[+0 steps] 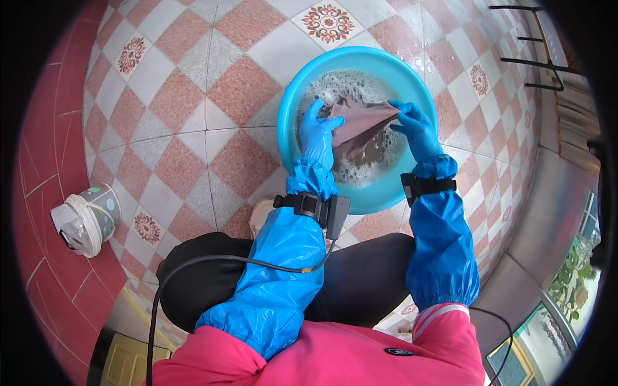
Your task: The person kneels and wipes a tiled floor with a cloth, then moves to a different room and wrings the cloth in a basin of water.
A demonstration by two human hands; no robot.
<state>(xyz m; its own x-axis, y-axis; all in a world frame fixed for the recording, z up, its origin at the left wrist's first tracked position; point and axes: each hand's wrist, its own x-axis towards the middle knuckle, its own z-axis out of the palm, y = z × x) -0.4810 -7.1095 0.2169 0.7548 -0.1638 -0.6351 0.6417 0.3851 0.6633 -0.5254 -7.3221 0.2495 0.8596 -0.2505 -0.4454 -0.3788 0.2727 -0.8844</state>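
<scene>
A round turquoise plastic basin [418, 91] stands on the tiled floor and holds murky, foamy water. Over the water a dusty-pink piece of cloth [359, 121] is stretched between my hands, its lower part hanging down to the water. My left hand [318, 130], in a blue rubber glove, grips the cloth's left side. My right hand [414, 124], gloved in blue too, pinches the cloth's right corner between fingers and thumb. Blue plastic sleeve covers and black wrist straps with small devices are on both forearms.
A dotted bucket with a white bag [87, 224] over it stands at the far left, by red tiles. A black metal rack [545, 62] is at the upper right. A dark cable [212, 258] crosses my left forearm. My knees are close to the basin's near rim.
</scene>
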